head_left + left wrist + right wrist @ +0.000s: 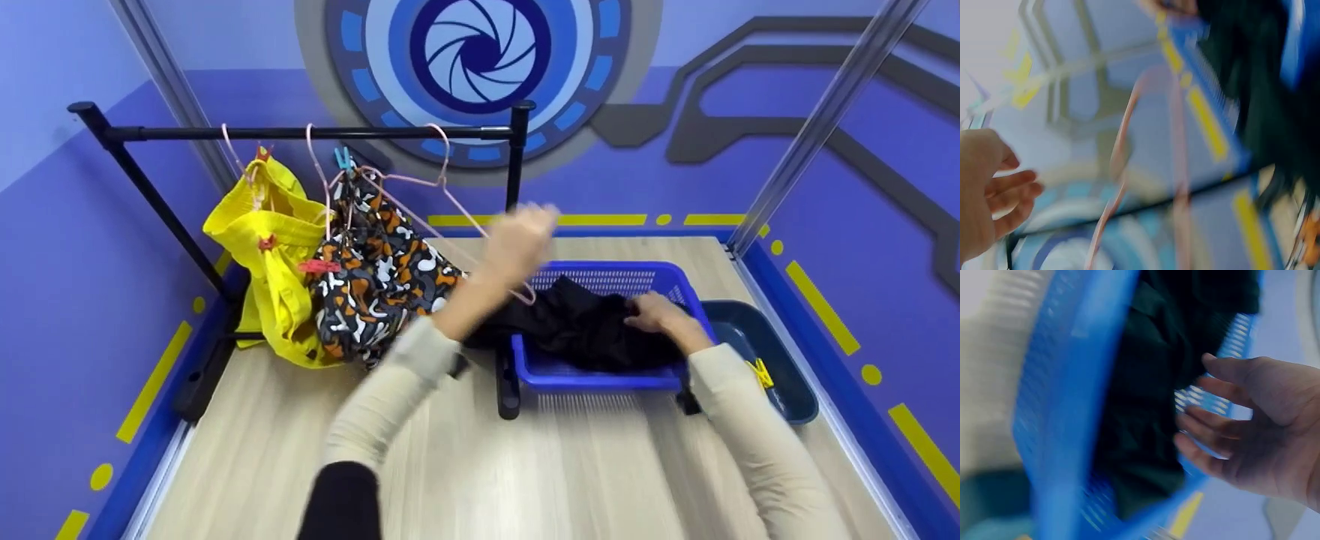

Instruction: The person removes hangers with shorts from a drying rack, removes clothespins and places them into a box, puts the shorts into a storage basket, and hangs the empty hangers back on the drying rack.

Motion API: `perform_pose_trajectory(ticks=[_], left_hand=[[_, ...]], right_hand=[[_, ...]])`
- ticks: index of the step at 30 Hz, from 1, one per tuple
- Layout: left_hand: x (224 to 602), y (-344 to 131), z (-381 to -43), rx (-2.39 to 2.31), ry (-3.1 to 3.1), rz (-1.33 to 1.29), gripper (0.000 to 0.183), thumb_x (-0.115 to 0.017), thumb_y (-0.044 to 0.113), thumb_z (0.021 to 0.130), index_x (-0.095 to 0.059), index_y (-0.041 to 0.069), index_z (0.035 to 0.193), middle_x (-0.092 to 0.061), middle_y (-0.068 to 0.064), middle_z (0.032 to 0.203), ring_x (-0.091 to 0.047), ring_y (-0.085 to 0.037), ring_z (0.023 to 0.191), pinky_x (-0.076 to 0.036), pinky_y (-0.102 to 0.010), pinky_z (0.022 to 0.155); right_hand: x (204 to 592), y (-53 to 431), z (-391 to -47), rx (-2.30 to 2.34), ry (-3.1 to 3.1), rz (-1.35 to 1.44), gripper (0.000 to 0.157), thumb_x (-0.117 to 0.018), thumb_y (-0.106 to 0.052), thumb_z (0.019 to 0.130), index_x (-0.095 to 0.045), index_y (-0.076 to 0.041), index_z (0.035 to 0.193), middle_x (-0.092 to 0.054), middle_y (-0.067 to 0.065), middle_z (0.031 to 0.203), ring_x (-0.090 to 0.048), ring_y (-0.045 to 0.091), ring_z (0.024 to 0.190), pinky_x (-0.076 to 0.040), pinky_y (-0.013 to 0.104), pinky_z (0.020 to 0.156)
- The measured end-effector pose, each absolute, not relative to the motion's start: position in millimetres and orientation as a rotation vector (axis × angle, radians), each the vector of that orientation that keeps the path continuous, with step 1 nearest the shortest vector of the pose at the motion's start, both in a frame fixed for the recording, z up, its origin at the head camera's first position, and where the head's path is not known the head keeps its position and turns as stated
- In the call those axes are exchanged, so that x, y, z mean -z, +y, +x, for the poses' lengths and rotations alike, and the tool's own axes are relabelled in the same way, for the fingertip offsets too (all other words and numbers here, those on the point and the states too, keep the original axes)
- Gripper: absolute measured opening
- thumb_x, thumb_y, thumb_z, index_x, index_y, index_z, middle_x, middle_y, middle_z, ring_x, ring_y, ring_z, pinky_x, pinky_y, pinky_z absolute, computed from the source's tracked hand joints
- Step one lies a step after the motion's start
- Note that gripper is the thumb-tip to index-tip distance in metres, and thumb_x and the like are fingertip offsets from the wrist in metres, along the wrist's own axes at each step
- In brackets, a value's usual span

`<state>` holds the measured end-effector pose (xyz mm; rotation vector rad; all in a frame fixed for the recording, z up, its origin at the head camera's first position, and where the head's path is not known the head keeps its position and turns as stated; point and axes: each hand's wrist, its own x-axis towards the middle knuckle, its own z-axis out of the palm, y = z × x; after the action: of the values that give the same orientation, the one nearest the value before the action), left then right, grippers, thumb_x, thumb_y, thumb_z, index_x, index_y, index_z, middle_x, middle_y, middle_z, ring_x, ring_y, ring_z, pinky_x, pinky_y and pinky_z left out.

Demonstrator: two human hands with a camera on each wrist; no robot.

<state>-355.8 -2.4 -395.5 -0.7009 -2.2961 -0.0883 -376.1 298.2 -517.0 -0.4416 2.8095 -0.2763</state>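
Note:
My left hand (pixel 521 234) is raised in front of the rail's right post, blurred. In the left wrist view its fingers (pixel 1013 191) are loosely bent and hold nothing. Close to it a pink clothes hanger (pixel 466 214) hangs from the black rail (pixel 345 133), its lower right corner at the basket's left side. My right hand (pixel 660 313) is over the blue basket (pixel 600 381), beside a crumpled black garment (pixel 577 319). The right wrist view shows its fingers spread, close to the cloth (pixel 1145 382); contact is unclear.
Left on the rail hang a yellow garment (pixel 277 247) and a camouflage-patterned garment (pixel 382 277), with red clothespins (pixel 319 266) and a turquoise clothespin (pixel 343 157). Right of the basket stands a dark tray (pixel 799 405) with a yellow clothespin (pixel 761 373). Walls enclose the tabletop.

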Motion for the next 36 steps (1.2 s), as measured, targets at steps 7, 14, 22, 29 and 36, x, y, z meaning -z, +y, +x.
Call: perform_pose_trajectory(ticks=[7,14,22,29,36], left_hand=[[492,68,-349,-0.083,-2.840,-0.945,0.047,-0.065,0.032,0.096,-0.054,0.012,0.138,-0.066,-0.005,0.123,-0.068,-0.021,0.109,-0.061,-0.037,0.076],[547,75,-363,-0.055,-3.232,-0.473,0.098,-0.067,0.068,0.086,-0.037,0.005,0.155,-0.053,-0.010,0.148,-0.058,-0.027,0.131,-0.052,-0.041,0.102],[565,82,-367,-0.101,-3.207,-0.380,0.048,-0.068,0.034,0.093,-0.063,0.010,0.134,-0.068,-0.007,0.129,-0.068,-0.023,0.114,-0.053,-0.040,0.093],[561,81,-374,-0.022,-3.247,-0.334,0.034,-0.062,0.025,0.097,-0.069,0.016,0.128,-0.069,-0.006,0.128,-0.067,-0.022,0.115,-0.056,-0.040,0.090],[547,77,-380,0.157,-3.190,-0.337,0.024,-0.058,0.016,0.100,-0.077,0.018,0.113,-0.074,-0.006,0.121,-0.070,-0.024,0.111,-0.061,-0.041,0.081]], right_hand=[[555,284,-371,0.119,2.843,-0.469,0.057,-0.061,0.003,0.087,-0.059,-0.012,0.142,-0.044,0.040,0.134,-0.044,0.059,0.126,-0.043,0.071,0.101],[565,278,-368,0.163,2.859,-0.548,0.036,-0.074,-0.011,0.090,-0.068,-0.008,0.125,-0.043,0.039,0.137,-0.043,0.058,0.126,-0.041,0.071,0.100],[569,273,-366,0.248,2.691,-0.611,0.046,-0.069,-0.010,0.090,-0.059,-0.007,0.135,-0.031,0.045,0.142,-0.051,0.063,0.118,-0.047,0.070,0.098],[565,267,-366,0.170,2.673,-0.484,0.038,-0.073,-0.025,0.090,-0.068,-0.017,0.127,-0.029,0.038,0.148,-0.039,0.059,0.132,-0.036,0.080,0.102],[525,284,-368,0.063,2.637,-0.675,0.040,-0.083,-0.032,0.084,-0.074,0.000,0.106,-0.065,0.027,0.109,-0.065,0.043,0.102,-0.055,0.054,0.092]])
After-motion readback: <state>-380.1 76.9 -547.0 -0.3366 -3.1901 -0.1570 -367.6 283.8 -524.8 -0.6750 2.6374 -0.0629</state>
